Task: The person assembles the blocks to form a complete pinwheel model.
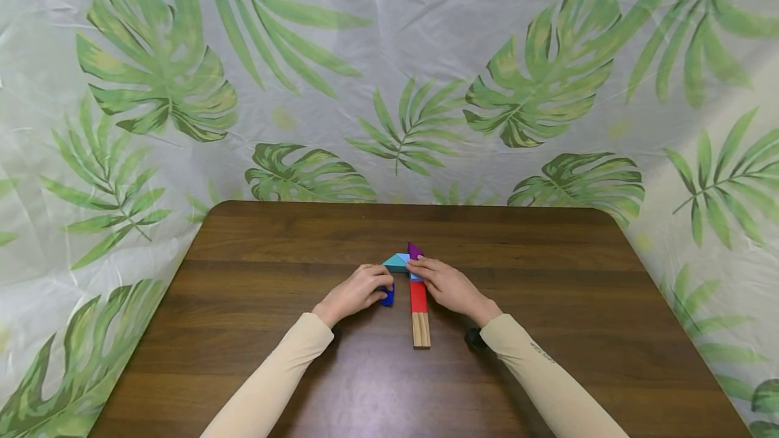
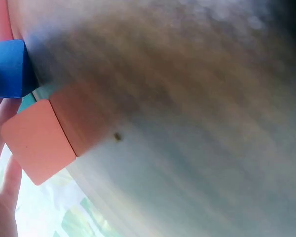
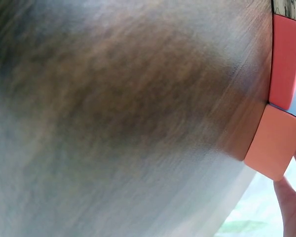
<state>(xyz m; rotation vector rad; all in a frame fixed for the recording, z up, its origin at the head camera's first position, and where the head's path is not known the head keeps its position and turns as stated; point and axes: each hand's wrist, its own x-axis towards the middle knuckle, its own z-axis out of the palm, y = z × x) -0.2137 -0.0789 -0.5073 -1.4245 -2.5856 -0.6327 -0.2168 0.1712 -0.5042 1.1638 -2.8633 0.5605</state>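
Low over the table, my left hand [image 1: 359,289] pinches a blue block [image 1: 387,297] between thumb and fingers. The left wrist view shows that blue block [image 2: 9,69] beside an orange block [image 2: 37,143], with other fingers close to its far side. My right hand [image 1: 452,286] rests, fingers mostly extended, over light blue pieces [image 1: 416,277]. Its fingertips touch another orange face [image 3: 275,143] in the right wrist view. Around them lie a purple piece [image 1: 414,250], a teal piece [image 1: 397,264], a red block [image 1: 418,297] and a striped wooden block [image 1: 421,330], set in a line.
The pieces lie on a dark brown wooden table [image 1: 548,276] with rounded far corners. A grey cloth [image 1: 414,39] printed with green leaves hangs behind and at both sides. A dark wrist device [image 1: 473,338] shows under the right cuff.
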